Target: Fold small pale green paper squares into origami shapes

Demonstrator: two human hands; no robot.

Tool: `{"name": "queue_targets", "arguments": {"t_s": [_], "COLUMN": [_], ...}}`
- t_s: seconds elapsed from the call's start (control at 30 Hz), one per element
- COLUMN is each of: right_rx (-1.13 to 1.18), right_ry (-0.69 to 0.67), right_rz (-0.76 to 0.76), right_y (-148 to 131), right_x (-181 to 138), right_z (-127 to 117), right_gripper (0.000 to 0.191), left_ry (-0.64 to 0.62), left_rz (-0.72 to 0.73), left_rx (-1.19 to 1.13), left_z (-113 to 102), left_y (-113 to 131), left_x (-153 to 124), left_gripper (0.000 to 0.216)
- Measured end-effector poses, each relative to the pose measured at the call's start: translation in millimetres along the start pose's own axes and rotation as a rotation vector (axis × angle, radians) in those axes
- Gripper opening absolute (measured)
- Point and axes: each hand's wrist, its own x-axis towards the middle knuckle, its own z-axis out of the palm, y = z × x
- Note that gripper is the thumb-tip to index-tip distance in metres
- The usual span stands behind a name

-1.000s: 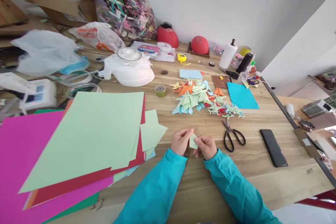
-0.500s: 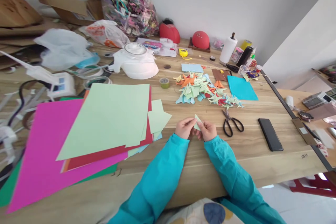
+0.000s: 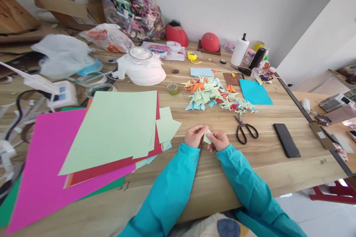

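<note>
A small folded piece of pale green paper (image 3: 207, 137) is pinched between my two hands above the table's front middle. My left hand (image 3: 195, 135) grips its left side with thumb and fingers. From the right, my right hand (image 3: 219, 140) presses its thumb on the paper, the other fingers curled behind. Beyond my hands lies a heap of folded paper cranes (image 3: 205, 92) in green, orange, blue and red. Black-handled scissors (image 3: 244, 130) rest to the right of my right hand. Small green paper squares (image 3: 168, 124) lie to the left.
Large paper sheets (image 3: 116, 126), green over red and magenta, cover the left. A phone (image 3: 287, 140) lies at right, with a turquoise sheet (image 3: 255, 92) farther back. A tape roll (image 3: 172, 89) sits behind my left hand. Bags and a white bottle (image 3: 239, 51) stand along the wall.
The green paper has turned in my fingers; its upright pointed tip now shows as a blunter, tilted shape. Both hands stay nearly in place, and the view has shifted slightly.
</note>
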Motion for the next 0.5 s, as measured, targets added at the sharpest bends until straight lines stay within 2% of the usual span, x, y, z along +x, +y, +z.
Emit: {"name": "queue_targets", "arguments": {"t_s": [0.2, 0.33, 0.5], "right_rx": [-0.007, -0.033, -0.013], "right_ry": [-0.006, 0.03, 0.053], "right_rz": [0.041, 0.039, 0.049], "right_y": [-2.5, -3.9, -2.9], "right_x": [-4.0, -4.7, -2.8], "right_z": [3.9, 6.2, 8.7], "right_gripper": [0.043, 0.044, 0.045], "left_ry": [0.002, -0.048, -0.025], "left_rz": [0.089, 0.03, -0.034], "left_rx": [0.027, -0.018, -0.069], "left_z": [-4.5, -7.1, -7.5], "left_y": [-2.1, -3.5, -5.4], "left_x": [3.2, 5.0, 5.3], "left_gripper": [0.017, 0.02, 0.025]}}
